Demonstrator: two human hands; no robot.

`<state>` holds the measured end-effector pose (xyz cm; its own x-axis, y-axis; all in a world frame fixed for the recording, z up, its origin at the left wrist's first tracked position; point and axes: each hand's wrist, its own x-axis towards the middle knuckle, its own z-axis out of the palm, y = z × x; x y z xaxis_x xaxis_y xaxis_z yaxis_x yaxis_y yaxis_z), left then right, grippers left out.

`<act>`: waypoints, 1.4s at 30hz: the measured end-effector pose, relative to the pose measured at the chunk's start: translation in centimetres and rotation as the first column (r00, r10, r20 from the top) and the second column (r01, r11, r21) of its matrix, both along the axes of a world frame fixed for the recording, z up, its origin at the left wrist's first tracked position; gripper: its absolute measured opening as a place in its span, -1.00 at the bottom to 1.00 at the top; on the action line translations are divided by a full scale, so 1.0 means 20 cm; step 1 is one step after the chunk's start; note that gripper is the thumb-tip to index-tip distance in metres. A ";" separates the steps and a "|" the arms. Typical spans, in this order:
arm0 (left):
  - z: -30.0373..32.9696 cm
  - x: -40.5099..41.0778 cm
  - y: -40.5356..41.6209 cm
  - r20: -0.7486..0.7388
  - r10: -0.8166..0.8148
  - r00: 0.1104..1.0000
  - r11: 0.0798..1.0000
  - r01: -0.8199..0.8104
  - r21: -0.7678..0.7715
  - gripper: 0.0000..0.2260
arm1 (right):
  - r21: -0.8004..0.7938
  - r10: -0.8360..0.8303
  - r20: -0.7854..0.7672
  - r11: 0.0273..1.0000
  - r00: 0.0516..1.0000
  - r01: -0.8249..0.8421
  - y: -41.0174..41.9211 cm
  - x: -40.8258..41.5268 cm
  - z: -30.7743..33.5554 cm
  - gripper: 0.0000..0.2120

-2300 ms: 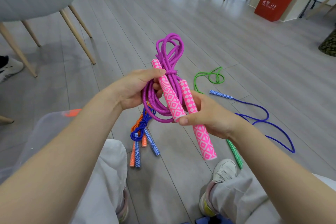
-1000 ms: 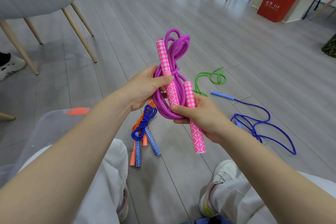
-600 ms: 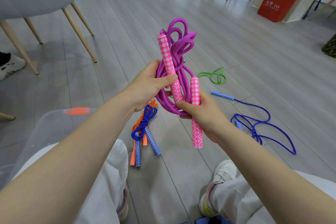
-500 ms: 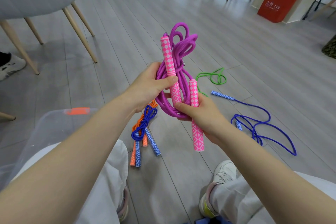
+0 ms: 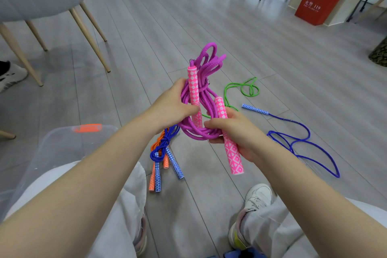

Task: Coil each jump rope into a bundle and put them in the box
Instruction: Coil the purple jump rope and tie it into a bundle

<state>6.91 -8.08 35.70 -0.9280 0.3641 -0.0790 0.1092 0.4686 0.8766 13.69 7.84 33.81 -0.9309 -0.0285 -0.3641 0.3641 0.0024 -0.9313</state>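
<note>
Gripped in both hands above the grey plank floor (image 5: 209,16): purple jump rope (image 5: 195,132) with pink diamond-patterned handles. Left hand (image 5: 171,107) curled round the coils and the upright handle (image 5: 193,90), thumb pressed across it. Right hand (image 5: 234,132) closed round the second handle (image 5: 231,151), its lower end sticking out below the palm. Loops fanned above the left hand and hanging between both. Below, on the floor: bundled orange rope (image 5: 156,165) and blue rope (image 5: 167,153); to the right, loose green rope (image 5: 247,88) and loose dark-blue rope (image 5: 297,142). Clear plastic box (image 5: 62,148) by the left knee.
</note>
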 end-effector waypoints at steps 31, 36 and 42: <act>-0.03 0.08 0.06 -0.052 -0.357 0.933 0.915 0.338 -0.222 -0.66 | -0.584 -0.521 0.174 0.629 0.835 0.514 0.16 -0.16 0.04 -0.91; -0.03 0.09 0.06 -0.172 -0.362 0.916 0.906 0.303 -0.295 -0.67 | -0.625 -0.615 0.196 0.521 0.763 0.581 0.26 -0.19 0.07 -0.85; -0.10 0.05 0.00 -0.406 -0.435 0.804 0.820 0.168 -0.547 -0.64 | -0.671 -0.720 0.210 0.386 0.662 0.633 0.41 -0.20 0.14 -0.70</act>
<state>8.00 -8.05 33.65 -0.7302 0.6727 0.1198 0.6665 0.6626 0.3416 9.62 16.03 36.57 -0.7803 0.4491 -0.4353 -0.1319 -0.7985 -0.5874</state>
